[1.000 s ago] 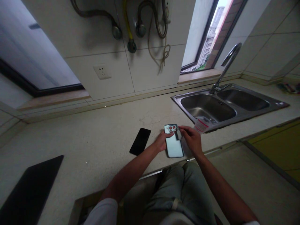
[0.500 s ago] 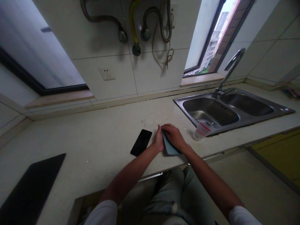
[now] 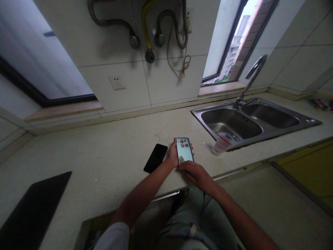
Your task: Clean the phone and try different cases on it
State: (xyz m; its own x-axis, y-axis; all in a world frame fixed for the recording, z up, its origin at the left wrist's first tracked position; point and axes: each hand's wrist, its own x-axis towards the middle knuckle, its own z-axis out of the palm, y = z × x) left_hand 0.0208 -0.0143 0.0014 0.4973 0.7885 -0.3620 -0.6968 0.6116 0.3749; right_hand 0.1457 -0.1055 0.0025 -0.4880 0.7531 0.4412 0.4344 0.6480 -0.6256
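Observation:
A pale teal phone [image 3: 184, 149] with red camera rings rests back-up near the counter's front edge. My left hand [image 3: 173, 154] grips its left side, fingers curled round it. My right hand [image 3: 194, 173] lies on its lower end, fingers closed over a small pale piece that I cannot name. A black phone [image 3: 155, 158] lies flat on the counter just left of my left hand.
A small plastic cup with a red label [image 3: 220, 143] lies by the front corner of the steel double sink [image 3: 260, 133] with its tap [image 3: 251, 78]. A black hob [image 3: 31, 208] sits at the lower left. Hoses hang on the tiled wall [image 3: 161, 31].
The teal phone was covered by my right hand; now it lies back-up and in view again. My right hand slid down from its top to its lower end.

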